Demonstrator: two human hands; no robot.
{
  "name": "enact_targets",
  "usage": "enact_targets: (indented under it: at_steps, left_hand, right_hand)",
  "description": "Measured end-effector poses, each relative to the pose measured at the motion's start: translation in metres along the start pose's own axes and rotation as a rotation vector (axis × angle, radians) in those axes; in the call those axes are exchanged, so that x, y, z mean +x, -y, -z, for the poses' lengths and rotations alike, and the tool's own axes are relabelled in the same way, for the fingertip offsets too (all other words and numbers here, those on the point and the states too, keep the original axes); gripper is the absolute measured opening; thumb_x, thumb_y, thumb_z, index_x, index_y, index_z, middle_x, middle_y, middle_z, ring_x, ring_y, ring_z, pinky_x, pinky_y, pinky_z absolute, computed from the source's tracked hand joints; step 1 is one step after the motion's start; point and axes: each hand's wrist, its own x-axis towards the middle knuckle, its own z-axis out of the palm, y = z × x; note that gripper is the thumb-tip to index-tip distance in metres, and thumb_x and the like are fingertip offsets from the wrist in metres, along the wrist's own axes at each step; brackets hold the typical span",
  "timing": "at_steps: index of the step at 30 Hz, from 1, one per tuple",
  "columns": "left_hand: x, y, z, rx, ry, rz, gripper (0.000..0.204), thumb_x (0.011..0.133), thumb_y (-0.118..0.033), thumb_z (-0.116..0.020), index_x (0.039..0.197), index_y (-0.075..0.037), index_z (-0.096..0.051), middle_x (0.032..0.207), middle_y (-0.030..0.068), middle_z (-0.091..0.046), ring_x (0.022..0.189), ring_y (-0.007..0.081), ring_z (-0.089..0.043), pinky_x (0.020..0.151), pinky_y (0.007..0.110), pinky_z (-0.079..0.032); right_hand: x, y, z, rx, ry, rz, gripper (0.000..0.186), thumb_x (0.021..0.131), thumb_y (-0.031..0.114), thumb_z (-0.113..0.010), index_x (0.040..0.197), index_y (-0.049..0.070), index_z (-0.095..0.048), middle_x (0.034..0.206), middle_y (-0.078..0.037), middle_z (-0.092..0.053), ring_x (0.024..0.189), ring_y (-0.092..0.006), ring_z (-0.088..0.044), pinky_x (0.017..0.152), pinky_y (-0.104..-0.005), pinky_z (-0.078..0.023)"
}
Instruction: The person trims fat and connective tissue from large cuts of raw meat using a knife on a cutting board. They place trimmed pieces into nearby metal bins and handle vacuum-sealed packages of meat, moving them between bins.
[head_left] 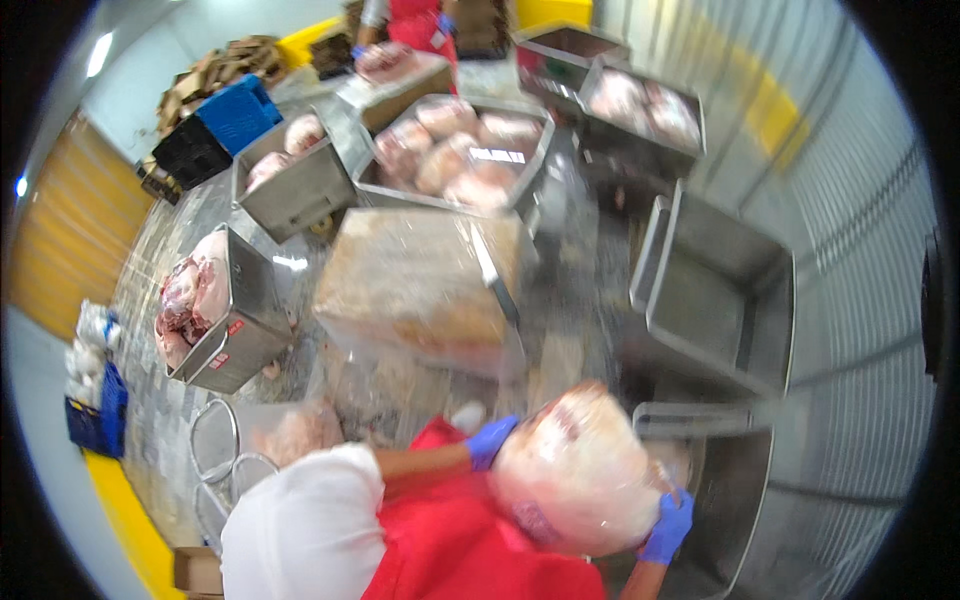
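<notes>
Far left: white bags (92,335) above a blue bin (114,405), near an orange-yellow panel (75,225).
Left tub: a steel tub (262,330) on the tiled floor (135,275), heaped with red and white cuts (192,300).
Crates: one black (190,153), one blue (240,112), side by side in front of piled cardboard (225,72).
Metal loops: a pair of rounded bars (235,430) at the lower left, beside a blurred pinkish cut (300,428).
Small tub: steel (300,205), with pale cuts inside (304,133).
Worktop: a thick, pale brown block (405,285) ahead of the person.
Co-worker: a person in red (412,15) with blue gloves, at a farther block (415,85) bearing meat (387,62).
Middle tub: a wide steel tub (537,160) beyond the worktop, holding several large cuts (445,165).
Knife: lying near the worktop's right side (487,265), black handle toward the person.
Left grip: in a blue-violet glove (492,443), grasping the meat piece at its left edge; the fingers are blurred.
Meat piece: large, pale and glossy (575,475), between both hands in front of the red apron (450,540).
Right grip: gloved alike (668,527), grasping the meat piece at its lower right.
Right tubs: a steel tub with pale cuts at the back (640,155), a deep steel tub nearer (705,300), and another just beside the right grip (728,470).
Far right: a ribbed, pale wall (870,320).
</notes>
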Motion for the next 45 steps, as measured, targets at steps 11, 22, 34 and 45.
enact_targets:
  at_steps: [11,22,34,45]
  left_hand:
    - [-0.111,-0.337,0.192,0.613,-0.47,-0.986,0.03,0.102,-0.029,-0.057,0.117,-0.005,-0.067,0.109,0.0077,-0.07,0.096,0.0158,-0.065,0.088,0.038,-0.054]
    - [-0.042,-0.444,0.362,-0.26,0.039,-0.858,0.036,0.108,-0.023,-0.045,0.137,-0.007,-0.058,0.129,0.009,-0.066,0.113,0.0182,-0.063,0.102,0.037,-0.052]
    - [-0.157,-0.499,0.283,-0.085,-0.404,-0.815,0.048,0.105,-0.041,-0.052,0.135,-0.005,-0.063,0.128,0.008,-0.067,0.118,0.0189,-0.062,0.102,0.036,-0.049]
    - [-0.2,-0.416,0.204,0.453,-1.074,-1.177,0.056,0.094,-0.037,-0.066,0.133,0.001,-0.057,0.13,0.0183,-0.063,0.124,0.0279,-0.058,0.108,0.039,-0.043]
  right_hand:
    - [0.023,0.099,-0.431,-0.104,0.356,0.654,0.037,0.082,0.014,-0.068,0.116,-0.002,-0.064,0.11,-0.012,-0.063,0.106,-0.025,-0.061,0.1,-0.0365,-0.046]
    - [0.028,0.09,-0.643,-0.342,0.533,0.995,0.057,0.071,0.026,-0.087,0.118,0.003,-0.067,0.11,-0.014,-0.055,0.107,-0.0323,-0.055,0.099,-0.0416,-0.045]
    - [0.027,0.114,-0.651,-0.451,0.713,1.031,0.07,0.064,0.029,-0.09,0.126,0.008,-0.065,0.118,-0.017,-0.051,0.109,-0.0334,-0.054,0.098,-0.0429,-0.047]
    - [0.036,0.107,-0.63,-0.283,1.002,1.174,0.073,0.06,0.039,-0.094,0.123,0.016,-0.066,0.119,-0.015,-0.053,0.111,-0.0351,-0.053,0.097,-0.047,-0.046]
